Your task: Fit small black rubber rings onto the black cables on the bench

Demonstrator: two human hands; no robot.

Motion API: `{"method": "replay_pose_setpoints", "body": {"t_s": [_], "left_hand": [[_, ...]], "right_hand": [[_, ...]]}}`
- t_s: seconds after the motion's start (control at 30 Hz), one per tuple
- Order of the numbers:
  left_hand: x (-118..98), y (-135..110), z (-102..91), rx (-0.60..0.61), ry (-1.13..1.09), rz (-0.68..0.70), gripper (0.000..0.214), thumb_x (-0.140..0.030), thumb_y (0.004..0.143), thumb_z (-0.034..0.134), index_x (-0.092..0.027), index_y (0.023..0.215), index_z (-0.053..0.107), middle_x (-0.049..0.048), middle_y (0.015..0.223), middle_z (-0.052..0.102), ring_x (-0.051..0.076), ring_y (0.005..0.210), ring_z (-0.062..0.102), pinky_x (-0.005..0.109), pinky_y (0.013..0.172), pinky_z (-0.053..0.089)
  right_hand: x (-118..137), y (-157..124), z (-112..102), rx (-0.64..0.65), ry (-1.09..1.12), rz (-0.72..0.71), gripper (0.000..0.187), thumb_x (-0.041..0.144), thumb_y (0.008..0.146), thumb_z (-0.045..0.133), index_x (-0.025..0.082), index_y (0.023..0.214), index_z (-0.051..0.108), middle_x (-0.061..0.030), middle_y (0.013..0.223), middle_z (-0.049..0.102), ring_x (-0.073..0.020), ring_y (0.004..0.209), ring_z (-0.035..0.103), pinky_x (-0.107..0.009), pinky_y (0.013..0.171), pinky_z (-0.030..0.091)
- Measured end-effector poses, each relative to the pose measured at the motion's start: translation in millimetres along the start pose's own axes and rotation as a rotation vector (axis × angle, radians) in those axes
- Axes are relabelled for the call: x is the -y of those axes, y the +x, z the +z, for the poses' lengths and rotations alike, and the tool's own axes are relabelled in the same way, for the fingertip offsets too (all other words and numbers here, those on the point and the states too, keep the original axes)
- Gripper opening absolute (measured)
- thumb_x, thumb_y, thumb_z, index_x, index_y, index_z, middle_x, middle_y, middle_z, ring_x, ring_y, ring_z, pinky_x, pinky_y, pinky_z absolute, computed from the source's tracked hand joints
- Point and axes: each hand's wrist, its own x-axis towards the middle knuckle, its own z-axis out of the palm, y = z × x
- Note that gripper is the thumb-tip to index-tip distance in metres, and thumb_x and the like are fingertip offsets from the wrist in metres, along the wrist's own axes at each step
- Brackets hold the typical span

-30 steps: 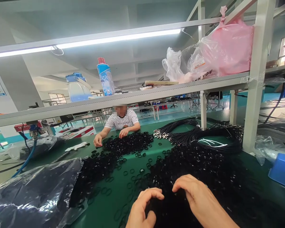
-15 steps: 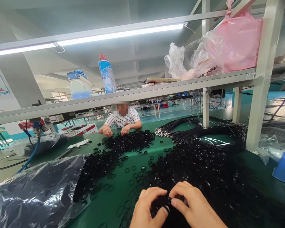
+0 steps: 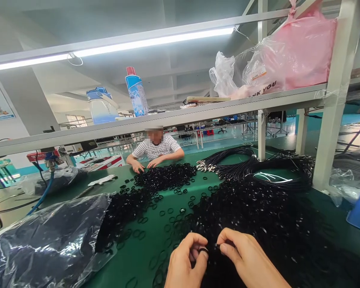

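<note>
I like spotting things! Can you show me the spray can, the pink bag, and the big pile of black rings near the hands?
spray can (image 3: 136, 94), head view, middle of its blue body.
pink bag (image 3: 300, 50), head view, middle of its side.
pile of black rings (image 3: 258, 212), head view, middle of the heap.

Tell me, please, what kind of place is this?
Most likely a factory assembly floor. A long green worktable carries heaps of small black rings and bundled black cables; a co-worker sorts rings opposite, and further workbenches show behind.
</note>
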Motion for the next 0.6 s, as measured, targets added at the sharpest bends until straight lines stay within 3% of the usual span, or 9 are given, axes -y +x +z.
{"method": "replay_pose_setpoints", "body": {"t_s": [0.17,0.33,0.4,0.43,0.5,0.53,0.6], "left_hand": [[3.8,-1.7,6.0,-0.063,-0.058,0.008,0.018,-0.036,0.071,0.045,-0.025,0.078,0.058,-0.0079,0.069,0.051,-0.009,0.058,0.037,0.003,0.058,0.025],[9.1,-1.8,7.2,-0.103,-0.023,0.012,0.022,-0.033,0.071,0.040,-0.025,0.074,0.061,-0.0073,0.070,0.052,-0.009,0.053,0.032,0.007,0.055,0.022],[7.9,-2.2,6.1,-0.023,0.017,0.050,0.026,-0.023,0.069,0.039,-0.026,0.076,0.064,-0.0071,0.087,0.058,-0.009,0.070,0.045,0.005,0.068,0.031],[6.7,-2.9,5.7,0.029,0.027,0.064,0.032,-0.016,0.067,0.037,-0.027,0.078,0.064,-0.0075,0.098,0.058,-0.008,0.085,0.050,0.005,0.081,0.036],[4.3,-5.5,5.8,0.099,0.025,0.065,0.047,-0.002,0.059,0.031,-0.028,0.080,0.064,-0.0096,0.113,0.053,-0.004,0.109,0.047,0.015,0.110,0.033],[3.6,-6.9,5.8,0.112,0.017,0.061,0.052,0.002,0.054,0.029,-0.028,0.080,0.062,-0.0103,0.114,0.052,-0.003,0.113,0.044,0.020,0.116,0.029],[4.1,-8.2,4.5,0.106,-0.011,0.074,0.051,0.004,0.048,0.029,-0.025,0.076,0.059,-0.0101,0.109,0.054,-0.004,0.108,0.045,0.018,0.108,0.032]], "right_hand": [[-2.5,1.4,4.8,0.023,-0.105,0.001,0.023,0.024,0.091,0.028,0.018,0.086,0.050,0.0009,0.090,0.053,-0.0103,0.084,0.046,-0.026,0.075,0.032],[-9.3,2.6,5.2,-0.057,-0.273,-0.015,0.025,0.022,0.094,0.026,0.017,0.088,0.050,-0.0016,0.090,0.050,-0.0134,0.085,0.043,-0.032,0.077,0.031],[-14.7,3.6,5.4,-0.053,-0.342,-0.027,0.023,0.019,0.092,0.032,0.018,0.090,0.055,-0.0014,0.096,0.051,-0.0139,0.089,0.044,-0.033,0.079,0.033],[-18.5,4.3,6.4,-0.073,-0.371,-0.057,0.024,0.016,0.090,0.034,0.019,0.091,0.058,-0.0009,0.100,0.052,-0.0142,0.093,0.045,-0.033,0.081,0.035],[-27.5,6.1,9.6,-0.200,-0.409,-0.156,0.029,0.010,0.087,0.037,0.021,0.092,0.063,0.0006,0.111,0.052,-0.0152,0.103,0.045,-0.034,0.085,0.037],[-31.7,7.0,11.2,-0.299,-0.427,-0.220,0.031,0.008,0.086,0.037,0.021,0.092,0.064,0.0006,0.114,0.052,-0.0156,0.105,0.045,-0.034,0.086,0.038],[-36.5,8.1,12.7,-0.487,-0.464,-0.341,0.038,0.000,0.081,0.035,0.020,0.093,0.064,-0.0011,0.115,0.052,-0.0150,0.103,0.046,-0.033,0.083,0.040]]}}
